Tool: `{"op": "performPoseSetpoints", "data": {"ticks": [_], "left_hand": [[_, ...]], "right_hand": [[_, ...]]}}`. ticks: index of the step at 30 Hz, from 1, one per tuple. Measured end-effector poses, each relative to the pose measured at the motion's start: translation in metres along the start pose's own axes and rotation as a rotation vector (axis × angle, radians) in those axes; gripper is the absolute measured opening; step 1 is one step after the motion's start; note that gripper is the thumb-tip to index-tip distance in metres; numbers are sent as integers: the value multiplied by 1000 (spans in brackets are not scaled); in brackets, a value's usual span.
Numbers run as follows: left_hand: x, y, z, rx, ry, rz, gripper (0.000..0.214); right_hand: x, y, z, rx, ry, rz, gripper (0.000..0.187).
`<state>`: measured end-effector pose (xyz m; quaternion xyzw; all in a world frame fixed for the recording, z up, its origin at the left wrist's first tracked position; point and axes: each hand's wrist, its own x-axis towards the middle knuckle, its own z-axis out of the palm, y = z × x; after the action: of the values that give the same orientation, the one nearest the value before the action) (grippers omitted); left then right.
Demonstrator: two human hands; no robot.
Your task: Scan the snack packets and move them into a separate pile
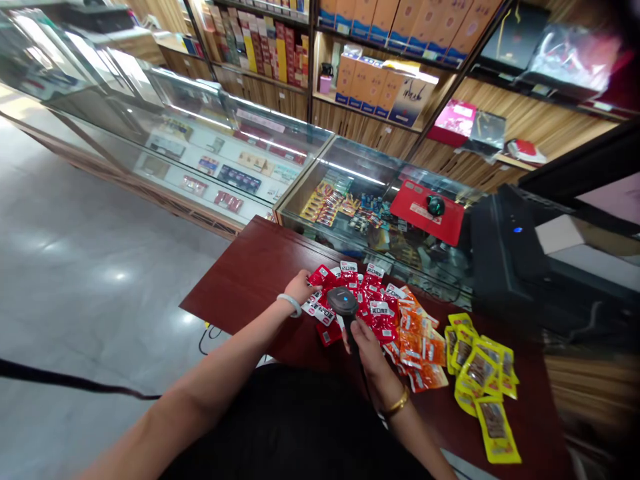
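My right hand is wrapped round the handle of a black barcode scanner, whose head hangs over a pile of red-and-white snack packets. At the pile's left side, my left hand has its fingers closed on the edge of a red snack packet. Orange snack packets lie against the right side of the red ones. Farther right is a loose heap of yellow snack packets. The scanner and my right hand cover part of the red pile.
The packets lie on a dark red wooden table. Behind it stands a glass display case with a red mat and a computer mouse on top. A black machine stands at the right. Shelves of boxes line the back.
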<state>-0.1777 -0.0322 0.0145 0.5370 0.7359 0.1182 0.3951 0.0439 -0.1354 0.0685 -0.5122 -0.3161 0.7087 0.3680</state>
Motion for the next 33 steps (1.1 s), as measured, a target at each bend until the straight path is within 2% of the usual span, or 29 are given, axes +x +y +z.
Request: {"op": "performPoseSetpoints", "data": {"ticks": [5, 9, 16, 19, 23, 28, 31, 33], "left_hand": [[-6, 12, 8, -7, 14, 88, 42], [-9, 15, 12, -2, 7, 165, 44], [-12, 16, 17, -1, -52, 104, 45], [-12, 19, 20, -42, -66, 143, 47], [-12, 18, 20, 29, 14, 197, 49], [-19, 2, 14, 165, 33, 110, 37], [-25, -2, 11, 335, 128, 50, 46], [-24, 1, 8, 442, 187, 63, 55]], "right_hand": [[-8, -8, -1, 36, 51, -23, 43], [-11, -10, -1, 38, 39, -72, 41], [-22, -8, 6, 59, 110, -77, 44], [-28, -4, 4, 47, 117, -77, 43], [-34, 4, -11, 2, 142, -56, 45], [-45, 11, -39, -8, 151, -33, 44], [-52, 11, -53, -21, 123, -16, 40], [-55, 11, -61, -36, 92, -13, 40]]}}
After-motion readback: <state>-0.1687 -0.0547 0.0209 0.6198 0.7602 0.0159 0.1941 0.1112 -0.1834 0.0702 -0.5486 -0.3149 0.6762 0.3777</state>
